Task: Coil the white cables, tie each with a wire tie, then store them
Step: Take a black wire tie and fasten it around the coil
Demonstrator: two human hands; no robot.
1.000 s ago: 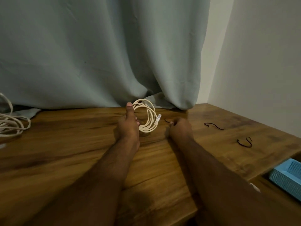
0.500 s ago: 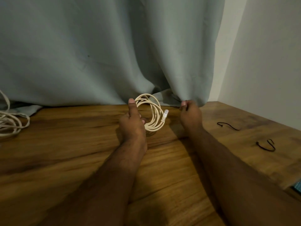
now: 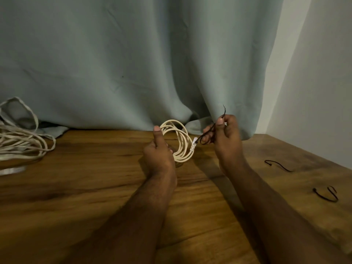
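Observation:
A coiled white cable point(image 3: 182, 142) with a clear plug at its right side stands upright above the wooden table point(image 3: 95, 187). My left hand point(image 3: 159, 155) grips the coil's left side, thumb raised along it. My right hand point(image 3: 225, 138) is lifted just right of the coil and pinches a thin black wire tie point(image 3: 213, 130), whose ends stick out above and below the fingers. A loose, uncoiled white cable point(image 3: 21, 141) lies at the table's far left.
Two more black wire ties point(image 3: 278, 164) point(image 3: 325, 194) lie on the table at the right. A grey-green curtain point(image 3: 133, 63) hangs along the back edge. A white wall point(image 3: 314, 82) closes off the right side.
My right hand picked a black wire tie off the table and raised it beside the coil. My left hand kept its grip on the coil.

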